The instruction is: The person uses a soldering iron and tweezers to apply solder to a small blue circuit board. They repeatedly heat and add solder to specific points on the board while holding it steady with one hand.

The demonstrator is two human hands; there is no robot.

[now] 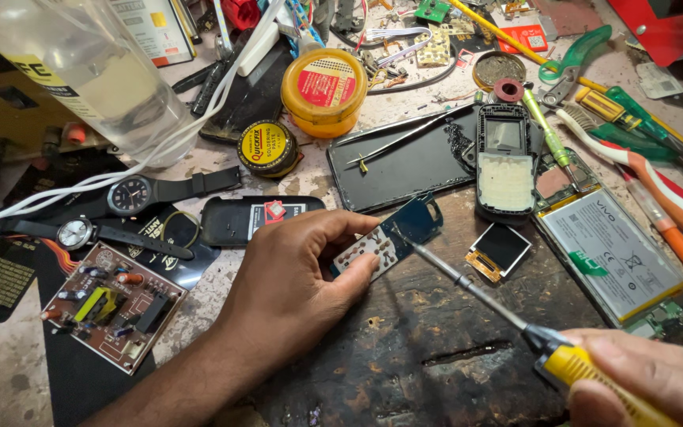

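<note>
My left hand (298,273) pins a small phone circuit board (393,237) flat on the dark, worn bench (436,332), thumb and fingers on its white keypad end. My right hand (646,379), at the lower right, grips a soldering iron by its yellow handle (594,375). The iron's metal shaft (468,285) slants up and left, and its tip touches the board's blue end. A small detached display (499,251) lies just right of the board.
A black phone shell with white keypad (506,162), an open phone with its battery (606,253), tweezers on a dark glass panel (405,170), an orange paste tub (324,91), a small solder paste tin (266,148), two wristwatches (132,194), a brown circuit board (112,304), screwdrivers and a clear bottle (81,71) crowd the bench.
</note>
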